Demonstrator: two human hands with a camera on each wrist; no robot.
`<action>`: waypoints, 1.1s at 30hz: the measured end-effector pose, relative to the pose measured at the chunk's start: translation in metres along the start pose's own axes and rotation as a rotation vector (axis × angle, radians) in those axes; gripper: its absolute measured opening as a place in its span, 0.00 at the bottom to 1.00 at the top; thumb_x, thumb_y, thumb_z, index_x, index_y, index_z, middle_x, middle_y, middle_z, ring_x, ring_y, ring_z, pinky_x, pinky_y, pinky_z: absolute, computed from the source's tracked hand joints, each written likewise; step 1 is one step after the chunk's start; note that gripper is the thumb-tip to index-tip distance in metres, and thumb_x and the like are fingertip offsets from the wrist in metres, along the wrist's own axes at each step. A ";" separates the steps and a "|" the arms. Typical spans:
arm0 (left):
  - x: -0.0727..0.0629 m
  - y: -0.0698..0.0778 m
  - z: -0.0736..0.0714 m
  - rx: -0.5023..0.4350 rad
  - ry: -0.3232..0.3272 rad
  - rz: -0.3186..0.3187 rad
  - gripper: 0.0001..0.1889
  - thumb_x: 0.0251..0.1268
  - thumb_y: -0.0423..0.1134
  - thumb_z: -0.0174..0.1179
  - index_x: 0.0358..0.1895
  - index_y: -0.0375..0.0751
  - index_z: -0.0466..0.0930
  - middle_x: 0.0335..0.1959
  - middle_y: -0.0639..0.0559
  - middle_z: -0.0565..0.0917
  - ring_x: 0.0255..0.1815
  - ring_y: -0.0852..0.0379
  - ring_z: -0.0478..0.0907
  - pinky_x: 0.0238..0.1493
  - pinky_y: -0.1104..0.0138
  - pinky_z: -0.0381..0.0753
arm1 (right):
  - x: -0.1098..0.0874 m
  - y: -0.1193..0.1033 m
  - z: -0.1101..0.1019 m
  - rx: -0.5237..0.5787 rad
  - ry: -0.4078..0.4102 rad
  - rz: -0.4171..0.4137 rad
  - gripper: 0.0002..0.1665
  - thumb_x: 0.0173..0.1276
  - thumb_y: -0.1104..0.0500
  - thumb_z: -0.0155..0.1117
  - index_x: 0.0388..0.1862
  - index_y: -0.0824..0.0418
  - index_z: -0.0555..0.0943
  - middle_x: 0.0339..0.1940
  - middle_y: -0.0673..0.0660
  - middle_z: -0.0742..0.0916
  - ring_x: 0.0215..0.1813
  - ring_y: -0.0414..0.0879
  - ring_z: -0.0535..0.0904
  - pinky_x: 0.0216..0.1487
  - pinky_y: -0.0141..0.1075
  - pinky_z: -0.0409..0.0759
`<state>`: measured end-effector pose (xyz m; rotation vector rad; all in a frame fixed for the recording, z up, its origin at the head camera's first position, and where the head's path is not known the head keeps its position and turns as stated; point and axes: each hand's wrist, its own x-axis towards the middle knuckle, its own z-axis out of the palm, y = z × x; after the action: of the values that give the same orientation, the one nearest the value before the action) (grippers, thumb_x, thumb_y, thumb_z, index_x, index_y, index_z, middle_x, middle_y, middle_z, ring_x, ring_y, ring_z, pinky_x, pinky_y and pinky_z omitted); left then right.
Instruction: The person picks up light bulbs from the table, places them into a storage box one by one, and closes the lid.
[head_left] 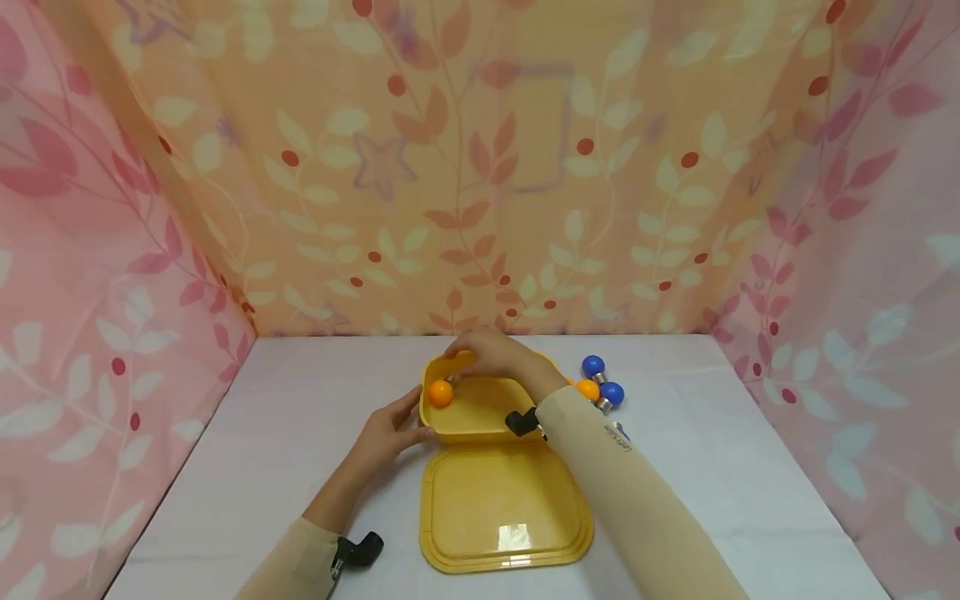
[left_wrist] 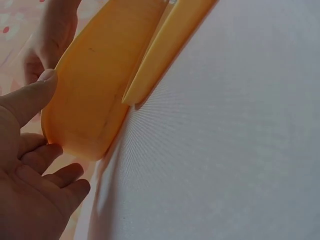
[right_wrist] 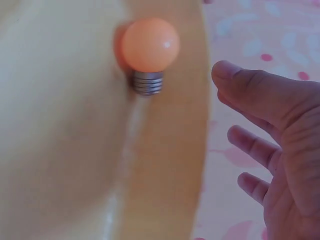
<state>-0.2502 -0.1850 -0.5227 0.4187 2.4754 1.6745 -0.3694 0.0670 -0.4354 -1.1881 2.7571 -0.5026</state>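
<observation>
A yellow box (head_left: 480, 417) stands open on the white table, its lid (head_left: 504, 508) lying flat toward me. One orange bulb (head_left: 440, 392) with a metal screw base lies inside at the box's left; in the right wrist view this orange bulb (right_wrist: 149, 47) is apart from the hand. My right hand (head_left: 467, 353) hovers over the far rim with fingers spread and holds nothing; the right hand (right_wrist: 227, 102) shows an empty palm. My left hand (head_left: 422, 415) rests against the box's left wall (left_wrist: 90, 85), thumb (left_wrist: 47, 80) on the side, fingers fairly straight.
Two blue bulbs (head_left: 592, 365) (head_left: 612, 393) and another orange bulb (head_left: 587, 389) lie on the table (head_left: 300, 433) just right of the box. Leaf-patterned pink and orange cloth walls (head_left: 480, 167) close in the back and both sides.
</observation>
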 end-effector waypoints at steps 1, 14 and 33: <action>0.001 -0.001 0.000 0.001 -0.003 0.006 0.44 0.63 0.44 0.74 0.80 0.52 0.61 0.79 0.49 0.65 0.80 0.46 0.60 0.78 0.50 0.62 | -0.003 -0.001 -0.004 0.008 0.010 0.000 0.24 0.66 0.50 0.76 0.60 0.50 0.86 0.58 0.45 0.87 0.67 0.47 0.74 0.77 0.52 0.62; 0.001 -0.026 0.010 -0.039 0.048 0.071 0.42 0.62 0.48 0.74 0.79 0.57 0.64 0.78 0.59 0.67 0.80 0.52 0.62 0.78 0.55 0.63 | -0.080 -0.004 -0.019 0.107 0.230 0.028 0.25 0.66 0.51 0.76 0.62 0.50 0.84 0.61 0.48 0.85 0.71 0.52 0.71 0.78 0.55 0.63; -0.003 -0.027 0.014 -0.010 0.077 0.089 0.42 0.58 0.53 0.75 0.78 0.60 0.67 0.77 0.59 0.69 0.78 0.52 0.65 0.75 0.58 0.66 | -0.206 0.016 -0.003 0.165 0.553 0.231 0.29 0.60 0.56 0.80 0.62 0.52 0.84 0.59 0.51 0.86 0.68 0.54 0.74 0.72 0.62 0.66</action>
<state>-0.2481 -0.1826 -0.5527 0.4791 2.5368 1.7672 -0.2388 0.2267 -0.4463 -0.7646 3.1510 -1.1523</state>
